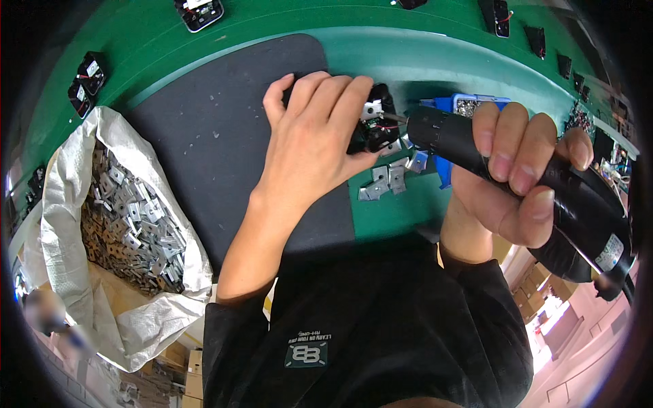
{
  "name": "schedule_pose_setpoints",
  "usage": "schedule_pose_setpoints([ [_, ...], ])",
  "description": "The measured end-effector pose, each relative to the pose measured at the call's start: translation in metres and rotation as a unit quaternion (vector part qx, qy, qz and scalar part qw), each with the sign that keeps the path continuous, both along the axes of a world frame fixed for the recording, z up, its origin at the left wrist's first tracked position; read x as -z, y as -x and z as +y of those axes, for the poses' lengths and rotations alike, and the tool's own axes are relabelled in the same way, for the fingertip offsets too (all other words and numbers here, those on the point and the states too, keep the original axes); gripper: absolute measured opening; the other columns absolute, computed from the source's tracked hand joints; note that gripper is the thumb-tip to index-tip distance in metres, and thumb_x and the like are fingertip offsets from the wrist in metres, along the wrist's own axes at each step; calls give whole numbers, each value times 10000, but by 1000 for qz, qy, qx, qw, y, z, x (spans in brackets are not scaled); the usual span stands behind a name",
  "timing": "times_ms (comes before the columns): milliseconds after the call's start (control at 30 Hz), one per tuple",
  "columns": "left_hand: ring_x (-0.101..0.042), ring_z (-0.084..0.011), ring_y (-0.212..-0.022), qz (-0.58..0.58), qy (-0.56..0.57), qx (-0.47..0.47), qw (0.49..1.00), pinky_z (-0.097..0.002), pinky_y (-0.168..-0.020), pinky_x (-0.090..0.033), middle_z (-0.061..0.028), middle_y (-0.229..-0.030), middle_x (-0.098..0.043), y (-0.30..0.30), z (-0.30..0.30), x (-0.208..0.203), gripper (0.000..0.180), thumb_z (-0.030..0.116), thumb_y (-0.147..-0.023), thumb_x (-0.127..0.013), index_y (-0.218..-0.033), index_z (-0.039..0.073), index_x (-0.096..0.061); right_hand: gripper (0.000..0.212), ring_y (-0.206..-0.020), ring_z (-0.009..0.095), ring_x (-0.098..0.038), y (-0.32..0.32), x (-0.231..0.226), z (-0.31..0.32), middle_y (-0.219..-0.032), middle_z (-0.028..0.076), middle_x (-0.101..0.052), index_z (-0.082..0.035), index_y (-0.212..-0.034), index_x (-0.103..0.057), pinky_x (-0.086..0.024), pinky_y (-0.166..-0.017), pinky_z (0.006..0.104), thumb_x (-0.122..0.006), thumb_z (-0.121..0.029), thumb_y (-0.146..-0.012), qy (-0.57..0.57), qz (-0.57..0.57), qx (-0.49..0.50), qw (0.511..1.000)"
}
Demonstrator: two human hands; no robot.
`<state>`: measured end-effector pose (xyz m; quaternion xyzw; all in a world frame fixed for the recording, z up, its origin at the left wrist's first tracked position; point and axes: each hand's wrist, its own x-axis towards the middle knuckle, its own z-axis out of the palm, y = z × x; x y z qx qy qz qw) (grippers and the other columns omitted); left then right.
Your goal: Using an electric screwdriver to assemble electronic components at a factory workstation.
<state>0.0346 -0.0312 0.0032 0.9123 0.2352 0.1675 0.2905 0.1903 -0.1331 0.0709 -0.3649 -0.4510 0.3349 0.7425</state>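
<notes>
My left hand (309,132) is closed over a black plastic housing (382,141), pressing it on the work surface. Its open side shows thin red wires and a bright metal plate (371,110). In my right hand (507,180) is a black electric screwdriver (445,132), held sideways with the fingers wrapped round its body. The bit points left into the housing, close to the plate; whether it touches a screw I cannot tell. Several loose bent metal plates (396,178) lie just below the housing. Behind the screwdriver stands a blue tray (445,103) holding small screws (468,107).
To the left, an open white woven sack (64,224) holds a heap of metal plates (136,217). A dark mat (224,129) covers part of the green table. Along the far green belt (272,20) lie several black housings (198,13).
</notes>
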Motion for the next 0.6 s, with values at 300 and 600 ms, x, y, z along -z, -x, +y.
schedule_pose_setpoints([
  [300, -477, -250, -1119, -10, 21, -5, 1000, -457, -1001, -255, -50, -1110, -564, -1, 0, 3, 706, 265, -527, -794, -1176, 113, -561, 421, -720, 99, -464, 2, 9, 8, -758, -39, -499, -176, -1203, -481, -362, -737, 280, -633, -181, -811, 10, -5, 20, 1000],
  [600, -479, -254, -1110, -9, 20, -6, 1000, -454, -998, -263, -54, -1101, -563, 0, 1, 4, 686, 265, -530, -780, -1167, 119, -571, 433, -691, 92, -455, 2, 8, 8, -746, -48, -504, -182, -1189, -497, -353, -705, 267, -659, -167, -787, 15, 5, 7, 1000],
])
